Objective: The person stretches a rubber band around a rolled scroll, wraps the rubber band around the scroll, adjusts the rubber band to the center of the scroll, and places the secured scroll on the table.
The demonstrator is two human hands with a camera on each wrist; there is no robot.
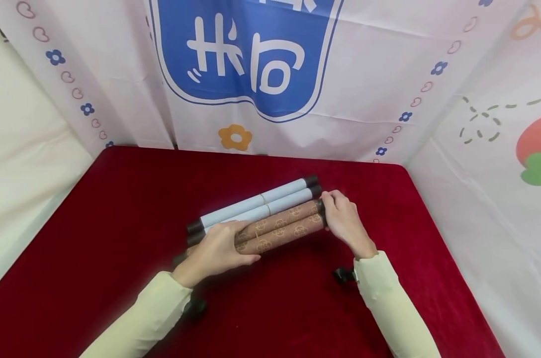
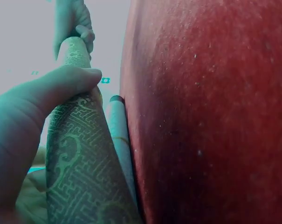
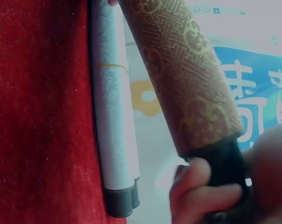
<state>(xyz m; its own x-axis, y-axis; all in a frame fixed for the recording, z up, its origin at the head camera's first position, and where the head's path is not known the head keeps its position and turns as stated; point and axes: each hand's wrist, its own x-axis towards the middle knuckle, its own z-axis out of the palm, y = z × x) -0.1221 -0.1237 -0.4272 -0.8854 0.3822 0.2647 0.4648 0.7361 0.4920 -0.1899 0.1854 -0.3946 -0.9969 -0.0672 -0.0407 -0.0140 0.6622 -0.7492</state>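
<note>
Both hands hold a brown hanging scroll (image 1: 281, 231) with gold patterning, rolled from both ends into two parallel rolls. My left hand (image 1: 214, 253) grips it near its left end, thumb along the near side and fingers over the far side. At the dark end knobs (image 3: 220, 172), my right hand (image 1: 344, 221) curls its fingers round the right end. Both wrist views show the brown scroll raised off the cloth. Just behind it lies a pale blue scroll (image 1: 252, 201), also a double roll with black ends, tied round the middle with a thin string (image 3: 112, 66).
Dark red cloth (image 1: 132, 199) covers the table. White printed curtains (image 1: 378, 74) stand behind and at the sides, the rear one bearing a blue emblem (image 1: 248, 54). Black wrist-camera parts (image 1: 343, 275) show beside the pale sleeves (image 1: 378, 278).
</note>
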